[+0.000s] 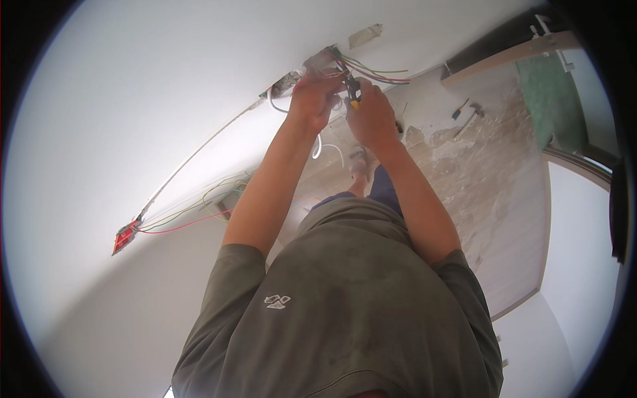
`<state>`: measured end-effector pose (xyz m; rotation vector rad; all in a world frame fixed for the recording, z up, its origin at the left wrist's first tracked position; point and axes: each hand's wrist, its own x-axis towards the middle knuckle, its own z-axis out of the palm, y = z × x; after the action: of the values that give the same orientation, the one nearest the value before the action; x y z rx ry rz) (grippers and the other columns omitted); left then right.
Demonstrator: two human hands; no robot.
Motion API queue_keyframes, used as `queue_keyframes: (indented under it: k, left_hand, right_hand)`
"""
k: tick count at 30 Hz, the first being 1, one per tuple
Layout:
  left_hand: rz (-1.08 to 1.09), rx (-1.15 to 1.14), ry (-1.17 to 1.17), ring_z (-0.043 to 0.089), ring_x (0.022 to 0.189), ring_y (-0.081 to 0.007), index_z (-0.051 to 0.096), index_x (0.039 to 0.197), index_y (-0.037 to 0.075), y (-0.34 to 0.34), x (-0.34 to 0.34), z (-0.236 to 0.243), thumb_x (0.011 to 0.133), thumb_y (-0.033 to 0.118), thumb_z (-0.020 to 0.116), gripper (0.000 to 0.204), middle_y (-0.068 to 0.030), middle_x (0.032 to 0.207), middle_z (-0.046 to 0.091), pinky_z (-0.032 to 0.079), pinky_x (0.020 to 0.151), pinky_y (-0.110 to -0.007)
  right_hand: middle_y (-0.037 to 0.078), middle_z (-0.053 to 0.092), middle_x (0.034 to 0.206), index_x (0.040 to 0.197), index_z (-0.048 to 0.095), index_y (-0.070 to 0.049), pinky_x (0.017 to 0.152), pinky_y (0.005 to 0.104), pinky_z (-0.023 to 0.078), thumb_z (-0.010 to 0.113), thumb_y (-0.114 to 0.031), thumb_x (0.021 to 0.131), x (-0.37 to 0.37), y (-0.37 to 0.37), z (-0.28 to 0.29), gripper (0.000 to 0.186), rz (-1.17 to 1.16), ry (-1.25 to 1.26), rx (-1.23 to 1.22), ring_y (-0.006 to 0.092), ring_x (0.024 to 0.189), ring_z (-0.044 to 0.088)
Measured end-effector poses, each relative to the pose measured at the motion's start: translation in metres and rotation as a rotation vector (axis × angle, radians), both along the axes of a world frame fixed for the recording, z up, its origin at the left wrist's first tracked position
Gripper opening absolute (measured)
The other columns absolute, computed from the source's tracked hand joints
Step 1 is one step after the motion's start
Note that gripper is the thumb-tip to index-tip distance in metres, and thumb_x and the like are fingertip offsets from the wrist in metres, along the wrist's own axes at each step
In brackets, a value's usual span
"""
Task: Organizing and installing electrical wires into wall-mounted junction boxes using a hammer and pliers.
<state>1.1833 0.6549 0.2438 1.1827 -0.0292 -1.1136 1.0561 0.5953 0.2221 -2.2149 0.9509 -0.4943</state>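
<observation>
My right hand (373, 118) is closed round black pliers (352, 87) with a yellow patch on the grip, their jaws pointing up toward the wall. Just left of them, my left hand (315, 99) pinches thin wire close to the jaws; its fingertips are partly hidden. Both hands work in front of an opening in the white wall (330, 52). From there, green, yellow and red wires (385, 74) stick out to the right. A white cable (270, 99) loops out of a rough cut-out (286, 84) beside my left wrist.
A narrow groove (199, 149) runs down the wall to a red wall box (124, 237) with loose coloured wires (179, 222). On the dusty, stained floor (478, 166) lie a hammer (472, 118) and a dark-handled tool (459, 109). A green panel (551, 99) stands at the right.
</observation>
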Motion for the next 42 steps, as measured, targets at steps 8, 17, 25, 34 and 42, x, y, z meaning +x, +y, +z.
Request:
queue_keyframes:
  k: [8,17,25,34,42]
  left_hand:
    - [0.006,-0.016,0.009,0.059,0.077,-0.0135,0.058,0.104,0.01,0.001,0.0,-0.003,0.09,0.0,0.055,0.018,-0.0037,0.094,0.064,0.042,0.06,-0.027]
    - [0.019,-0.011,0.015,0.058,0.077,-0.0133,0.057,0.107,0.011,0.001,-0.004,0.002,0.09,0.003,0.055,0.019,-0.0024,0.096,0.063,0.042,0.06,-0.027]
    - [0.079,-0.056,0.036,0.059,0.076,-0.0132,0.059,0.102,0.01,-0.003,-0.009,0.003,0.091,0.005,0.055,0.013,-0.002,0.089,0.063,0.044,0.061,-0.026]
    - [0.119,-0.084,0.075,0.052,0.071,-0.0146,0.058,0.085,-0.001,0.005,-0.007,-0.001,0.084,-0.002,0.057,0.001,-0.0066,0.081,0.056,0.043,0.06,-0.027]
    - [0.137,-0.036,0.149,0.05,0.067,-0.0156,0.057,0.093,-0.002,0.004,-0.001,-0.01,0.091,0.003,0.055,0.006,-0.0078,0.079,0.057,0.048,0.061,-0.029]
  right_hand:
    - [0.017,0.059,0.09,0.115,0.05,-0.008,0.071,0.0497,0.05,0.064,-0.015,0.079,0.002,0.002,0.006,0.039,-0.02,0.05,0.087,0.0372,0.084,0.062]
    - [0.015,0.06,0.087,0.112,0.05,-0.009,0.065,0.0476,0.052,0.065,-0.017,0.078,0.002,-0.001,-0.006,0.038,-0.058,0.132,-0.065,0.0346,0.079,0.064]
    - [0.017,0.062,0.082,0.11,0.049,-0.007,0.065,0.0488,0.051,0.062,-0.018,0.078,-0.002,-0.011,0.0,0.036,0.003,0.103,-0.014,0.0366,0.077,0.065]
    - [0.018,0.067,0.098,0.116,0.057,-0.002,0.078,0.0436,0.05,0.063,-0.016,0.076,-0.003,0.019,0.03,0.043,-0.042,-0.13,0.541,0.0353,0.088,0.065]
    - [0.007,0.061,0.087,0.116,0.057,0.0,0.07,0.0298,0.047,0.063,-0.007,0.07,0.005,0.036,0.018,0.047,-0.318,-0.392,1.287,0.0167,0.076,0.056]
